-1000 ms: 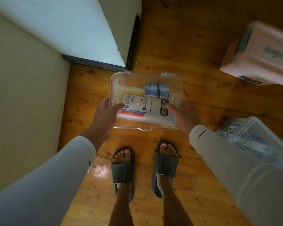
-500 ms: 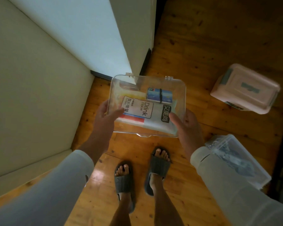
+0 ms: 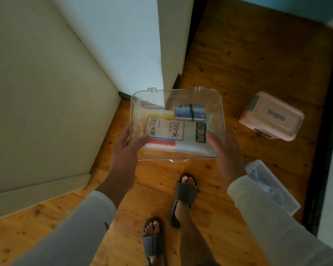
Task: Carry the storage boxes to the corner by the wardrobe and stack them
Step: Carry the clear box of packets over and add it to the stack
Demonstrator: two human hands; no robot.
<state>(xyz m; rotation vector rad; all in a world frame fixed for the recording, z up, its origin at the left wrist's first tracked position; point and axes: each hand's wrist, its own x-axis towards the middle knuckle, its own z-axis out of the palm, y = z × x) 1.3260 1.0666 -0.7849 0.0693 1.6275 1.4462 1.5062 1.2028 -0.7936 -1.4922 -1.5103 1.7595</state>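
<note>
- Head view: a clear lidded box (image 3: 181,98) is held level above the wooden floor (image 3: 238,64), mid-frame, not yet set down.
- The box's left near edge is gripped by the left hand (image 3: 127,148), with the thumb laid on the lid and the fingers hidden underneath.
- The right near edge is gripped the same way by the right hand (image 3: 226,152), thumb on top.
- Through the lid a flat straw packet (image 3: 165,129) and a small banded card pack (image 3: 189,111) are seen, the pack toward the far side.
- Handling, as judged: the load is light and the shell thin, stiff, smooth and probably slippery. The loose contents are likely to slide if the box is tipped.
- Hold is best taken at two opposite sides, under the base, not by the lid tab or the far clips.
- A pink box (image 3: 271,116) lies on the floor at far right. A second clear box (image 3: 267,185) lies at near right, partly hidden by the sleeve.
- A white upright panel (image 3: 169,45) stands far centre. The corner to its left is judged the likely stacking spot.
</note>
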